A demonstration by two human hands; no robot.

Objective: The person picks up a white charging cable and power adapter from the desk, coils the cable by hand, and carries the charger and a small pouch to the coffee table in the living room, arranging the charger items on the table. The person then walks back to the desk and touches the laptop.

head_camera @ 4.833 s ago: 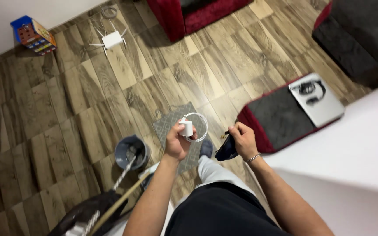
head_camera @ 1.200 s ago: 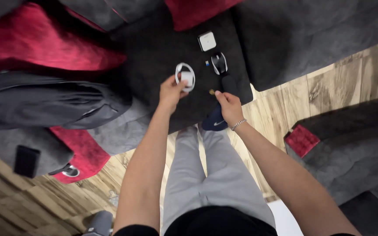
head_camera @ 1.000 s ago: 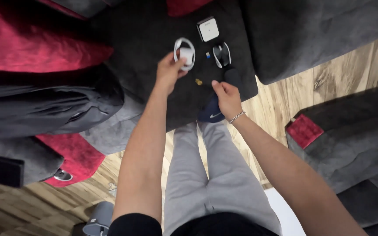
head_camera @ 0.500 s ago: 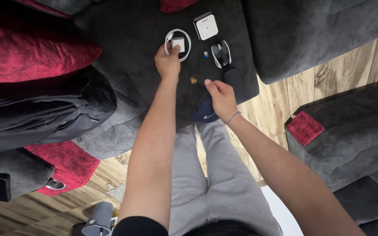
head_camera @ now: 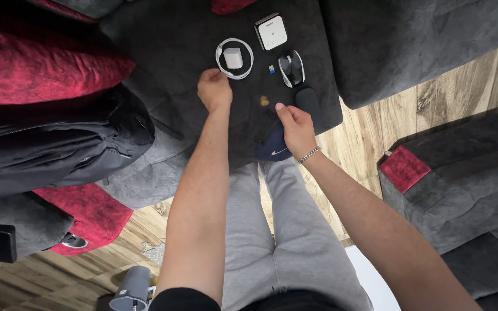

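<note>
Dark grey sofa cushion [head_camera: 191,34] carries white charger [head_camera: 233,57] (cable coiled round it), lying free just beyond loosely curled, empty left hand [head_camera: 213,90]; right hand [head_camera: 296,128] grips dark pouch [head_camera: 275,147] at cushion edge.

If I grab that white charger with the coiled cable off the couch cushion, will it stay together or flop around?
The white charger block looks rigid and probably light. Its cable lies in a loose coil around it with no visible tie, so it would likely uncoil and dangle. The soft dark cushion should keep it from sliding.
</note>
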